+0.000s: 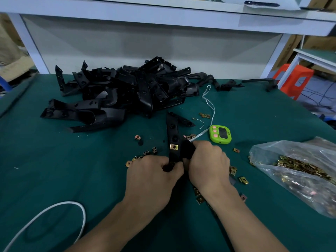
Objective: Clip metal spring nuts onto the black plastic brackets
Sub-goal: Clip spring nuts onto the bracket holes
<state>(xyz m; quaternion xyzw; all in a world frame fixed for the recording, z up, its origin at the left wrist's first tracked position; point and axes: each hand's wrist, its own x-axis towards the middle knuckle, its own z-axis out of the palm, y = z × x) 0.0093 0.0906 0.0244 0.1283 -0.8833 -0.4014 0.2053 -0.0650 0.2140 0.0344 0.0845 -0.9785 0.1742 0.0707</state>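
A white cable (pixel 54 211) loops over the near-left corner of the green bench (pixel 45 160). Farther back, a heap of black plastic brackets (pixel 118 91) lies piled against the white back panel, spreading from the left toward the middle. In front of the heap, a few loose spring nuts (pixel 137 137) are scattered on the mat just left of the hands. The left hand (pixel 152 173) has its grip clamped on the near end of one long bracket (pixel 172 131), fingers curled round it; whether a nut is also pinched under those fingers is hard to tell, since the knuckles hide the spot. This held bracket points away from the person, its far end near the heap, and one brass-coloured clipped nut (pixel 174 146) sits on it just above the left hand. The right hand (pixel 209 160) has its grip closed round the same bracket's right side, touching the left hand. Beyond it lie a green timer (pixel 220 133) and a thin white string (pixel 209 102). More stray nuts (pixel 243 180) lie beside and under the right wrist. At the far right a clear plastic bag (pixel 269 150) lies slumped on the bench, mouth toward the hands, holding a dense mass of bagged nuts (pixel 300 165). An orange stool (pixel 294 79) stands off the bench behind it.
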